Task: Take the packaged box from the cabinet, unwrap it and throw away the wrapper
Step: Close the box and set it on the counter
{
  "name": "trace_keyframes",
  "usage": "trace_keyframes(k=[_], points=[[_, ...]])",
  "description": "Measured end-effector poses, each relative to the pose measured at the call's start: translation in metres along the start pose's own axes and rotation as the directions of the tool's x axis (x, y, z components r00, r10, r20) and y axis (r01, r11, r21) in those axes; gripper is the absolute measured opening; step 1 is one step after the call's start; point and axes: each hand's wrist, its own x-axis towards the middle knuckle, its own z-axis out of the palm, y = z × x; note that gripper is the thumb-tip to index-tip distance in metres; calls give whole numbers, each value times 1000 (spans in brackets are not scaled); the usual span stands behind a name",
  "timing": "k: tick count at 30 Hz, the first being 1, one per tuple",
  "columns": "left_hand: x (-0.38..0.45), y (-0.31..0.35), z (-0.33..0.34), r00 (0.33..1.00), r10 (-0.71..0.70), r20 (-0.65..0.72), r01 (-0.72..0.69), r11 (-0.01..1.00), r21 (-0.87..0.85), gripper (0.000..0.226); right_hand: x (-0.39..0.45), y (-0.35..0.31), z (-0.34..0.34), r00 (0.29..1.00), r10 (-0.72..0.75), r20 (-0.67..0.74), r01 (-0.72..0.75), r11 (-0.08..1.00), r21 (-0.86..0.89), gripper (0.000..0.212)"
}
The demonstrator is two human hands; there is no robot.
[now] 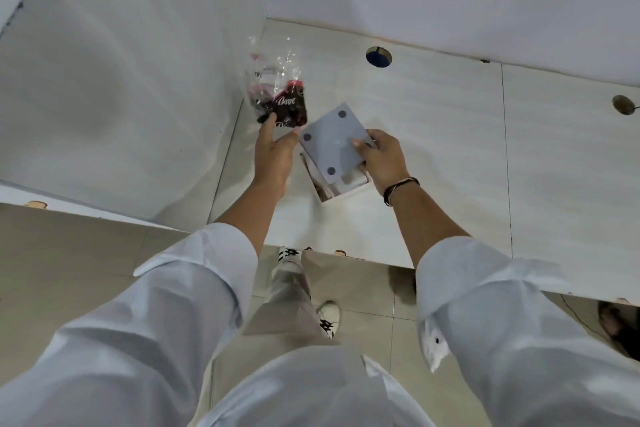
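White counter (433,121) ran into a corner between pale walls, with two round holes in it toward one and three o'clock and tiled floor below its near edge. At the centre, the right hand (384,159) clamped the box (334,142) between thumb on its grey four-dotted face and fingers beneath, tilted just above a square opening (341,189) in the counter. At ten o'clock from the box, the left hand (275,156) pinched the clear wrapper (277,94), dark red printing at its lower end, between thumb and fingertips; it hung free of the box, touching nothing else. Unwrapping looked finished, so disposal was the step in hand. If that opening is the waste chute, which could not be confirmed, the next move called for swinging the box aside and carrying the wrapper toward five o'clock, over the gap, before letting go.
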Motion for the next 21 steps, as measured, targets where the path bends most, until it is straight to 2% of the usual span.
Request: trace_keyframes(k=[2,6,11,16,19,21], points=[[1,-5,-3,999,-14,-34,18,992,127,74,3,8,6,1000,1,-28,-3,998,-60,26],[-10,-26,3,992,-122,18,115,968,221,80,-10,24,14,995,-78,-60,58,958,-282,23],[-6,-45,5,994,-96,45,80,958,274,88,-15,34,23,985,-150,-82,98,888,-450,35],[0,-50,0,993,-84,84,55,951,304,88,-22,37,21,989,-86,-120,0,815,-580,42],[0,-50,2,990,-89,105,54,953,299,86,-28,38,22,972,-161,-171,0,728,-686,51],[1,-52,4,990,-97,101,62,950,304,88,-27,40,21,965,-185,-188,3,719,-695,52]])
